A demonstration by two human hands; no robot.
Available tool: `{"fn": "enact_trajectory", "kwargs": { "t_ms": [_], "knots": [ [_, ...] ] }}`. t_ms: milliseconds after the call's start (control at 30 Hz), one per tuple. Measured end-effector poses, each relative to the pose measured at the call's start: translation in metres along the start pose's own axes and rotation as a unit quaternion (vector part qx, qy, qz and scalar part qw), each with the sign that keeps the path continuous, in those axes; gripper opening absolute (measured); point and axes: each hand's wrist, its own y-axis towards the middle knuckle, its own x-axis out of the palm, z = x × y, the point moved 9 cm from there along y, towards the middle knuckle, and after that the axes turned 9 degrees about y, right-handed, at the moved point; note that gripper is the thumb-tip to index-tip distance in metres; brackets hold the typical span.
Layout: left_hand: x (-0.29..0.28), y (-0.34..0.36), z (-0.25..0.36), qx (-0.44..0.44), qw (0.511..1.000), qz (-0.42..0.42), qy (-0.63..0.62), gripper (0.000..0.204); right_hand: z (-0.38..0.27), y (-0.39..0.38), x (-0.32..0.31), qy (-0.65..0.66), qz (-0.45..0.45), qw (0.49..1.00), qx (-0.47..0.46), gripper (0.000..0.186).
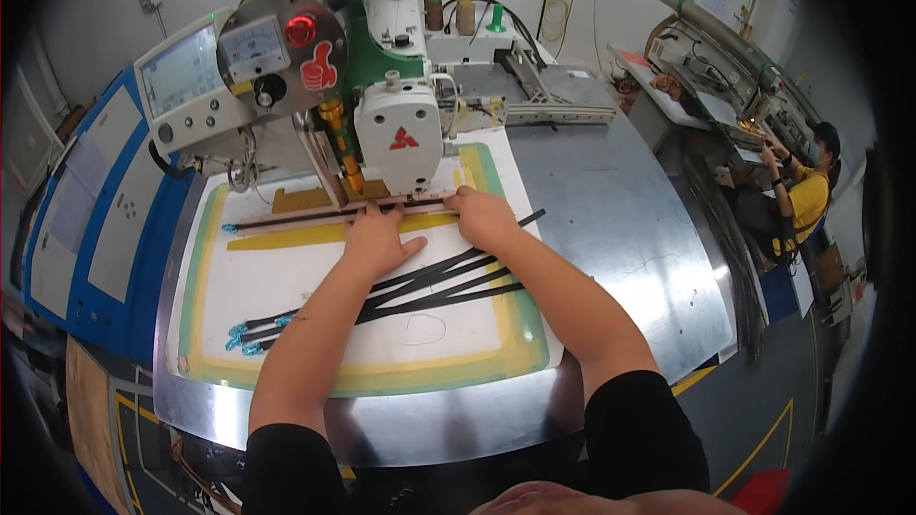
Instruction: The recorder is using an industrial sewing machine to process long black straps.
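A black strip with a blue tip lies along a pale slotted fixture under the sewing machine head. My left hand rests on it with fingertips down and thumb spread. My right hand has its fingers curled onto the strip's right part, beside the presser area. A yellow bar lies just in front of the fixture. Several loose black straps with blue crumpled tips cross on the white taped board, partly behind my forearms. The fingertips are small and partly hidden.
The metal table surrounds the board. A control screen and dial panel hang at upper left. Thread cones stand behind. A blue cabinet is at left. A co-worker in yellow sits at another machine on the right.
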Motion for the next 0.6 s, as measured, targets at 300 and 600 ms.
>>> {"fn": "enact_trajectory", "kwargs": {
  "t_ms": [300, 600],
  "knots": [
    [0.003, 0.001, 0.006, 0.024, 0.999, 0.003, -0.024, 0.074, -0.014, -0.006, 0.001, 0.03, -0.023, 0.999, -0.028, 0.034],
    [0.023, 0.006, 0.005, 0.036, 0.999, 0.025, -0.005, 0.072, -0.021, -0.007, 0.013, 0.08, -0.039, 0.995, -0.044, 0.026]
  ]
}}
